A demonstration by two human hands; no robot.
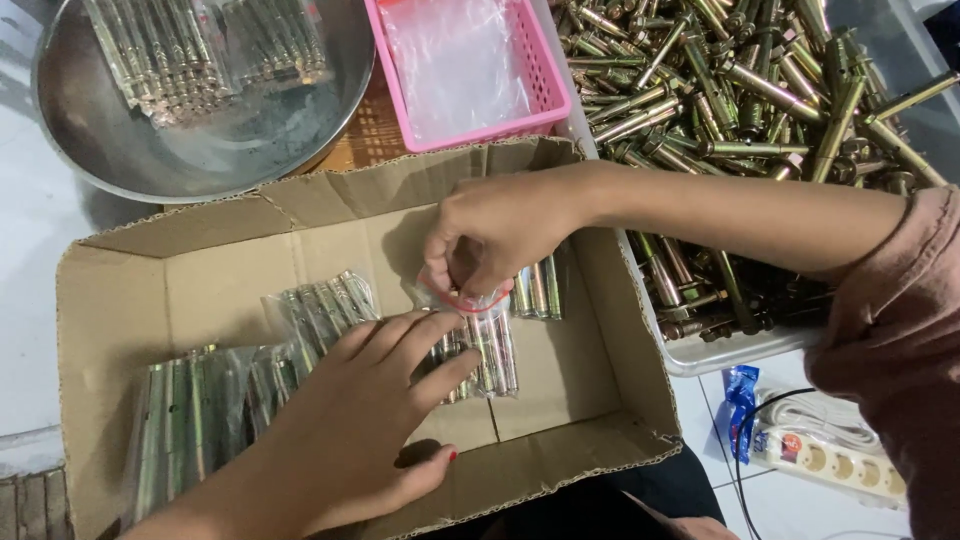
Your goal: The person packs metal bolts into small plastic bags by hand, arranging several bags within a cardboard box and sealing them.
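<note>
cardboard box (600, 330) lies open below the camera, holding clear bags of brass-coloured anchor bolts. right hand (495, 235) pinches the red-edged top of one small clear bag of bolts (485, 345) over the middle of the box, fingertips closed on the seal. left hand (365, 425) lies flat with fingers spread, steadying the same bag from below, grasping nothing. the bag appears to be in the sealing step; pressing along the whole strip would call for an even pinch. beyond the box sit a tray of loose bolts (760, 90), a pink basket (550, 95) of empty bags and a metal bowl (200, 150).
</note>
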